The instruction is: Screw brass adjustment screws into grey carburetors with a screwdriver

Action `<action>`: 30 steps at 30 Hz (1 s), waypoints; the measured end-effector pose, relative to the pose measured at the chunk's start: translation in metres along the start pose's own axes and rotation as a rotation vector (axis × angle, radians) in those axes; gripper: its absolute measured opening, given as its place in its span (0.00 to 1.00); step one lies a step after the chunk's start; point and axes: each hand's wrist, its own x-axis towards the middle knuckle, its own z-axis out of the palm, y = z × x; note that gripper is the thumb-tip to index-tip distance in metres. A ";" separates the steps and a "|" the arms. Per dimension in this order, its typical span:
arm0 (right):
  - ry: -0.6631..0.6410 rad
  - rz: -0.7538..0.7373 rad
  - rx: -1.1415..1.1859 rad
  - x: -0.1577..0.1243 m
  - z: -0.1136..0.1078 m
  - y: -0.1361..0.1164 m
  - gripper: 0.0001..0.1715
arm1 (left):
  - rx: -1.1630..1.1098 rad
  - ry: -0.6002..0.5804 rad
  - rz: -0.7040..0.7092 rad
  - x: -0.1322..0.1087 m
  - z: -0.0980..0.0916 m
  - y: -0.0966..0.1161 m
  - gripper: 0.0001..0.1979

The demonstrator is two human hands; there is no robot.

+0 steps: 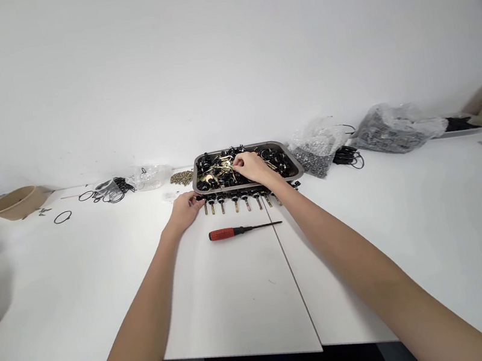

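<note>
Brass-stemmed parts (236, 205) along near edge of tray (242, 187), prob to stay straight; can't tell grip, left hand (185, 209) or right hand (252, 167).

I look down, remotely, on a white table (226, 292) with a dark seam (295, 281) running front to back. Near its far edge sits a loaded, rimmed metal tray (298, 170). Just in front I see a row of black-topped parts (236, 204), their metal shanks pointing toward me; nearer still, a red-handled screwdriver (221, 234) lies crosswise. To my left are small brass-coloured pieces (181, 178), a thin black ring (62, 217) and a tan bowl (16, 207); to my right, clear plastic bags (383, 136) and black cords (346, 156).
</note>
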 end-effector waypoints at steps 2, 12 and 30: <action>-0.016 -0.031 0.007 -0.001 0.000 -0.001 0.08 | 0.004 0.003 0.003 0.000 0.000 0.000 0.10; -0.047 -0.087 0.007 -0.002 0.000 -0.003 0.12 | 0.012 0.008 0.003 0.000 0.000 0.000 0.09; -0.060 -0.064 0.006 0.000 0.001 -0.001 0.12 | 0.010 0.008 0.000 0.000 -0.001 0.001 0.10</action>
